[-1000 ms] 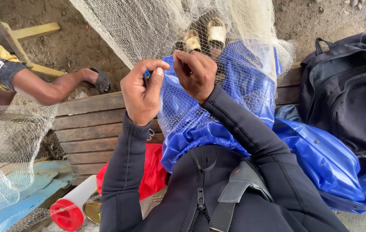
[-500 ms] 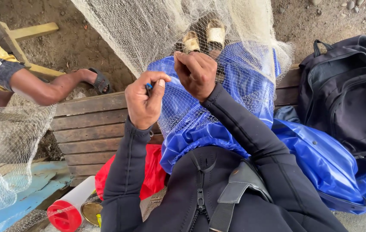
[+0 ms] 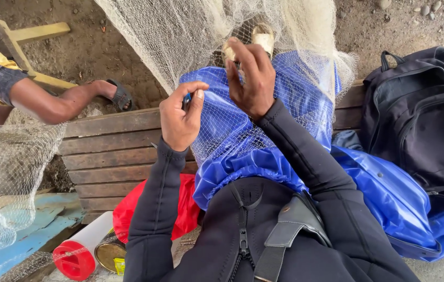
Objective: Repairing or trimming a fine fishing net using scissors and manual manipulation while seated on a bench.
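A fine white fishing net [image 3: 190, 36] hangs down over my blue-trousered knee [image 3: 264, 120]. My left hand [image 3: 180, 117] is shut on a small blue tool [image 3: 187, 99], pinched between thumb and fingers, right at the net. My right hand [image 3: 250, 78] is raised above the knee with its fingers spread and pinching a bit of the mesh; the exact hold is hard to make out. Both arms wear black sleeves.
I sit on a wooden slat bench [image 3: 107, 151]. A black backpack [image 3: 425, 120] lies at right on blue sheeting [image 3: 389, 193]. A red bag [image 3: 185, 209], a white tube with a red cap [image 3: 78, 250] and a tin [image 3: 110, 253] sit below. Another person's leg [image 3: 60, 99] stretches across at left.
My right hand has risen and its fingers have spread. My left hand has dropped slightly and drawn a little away from the right one, still on the blue tool.
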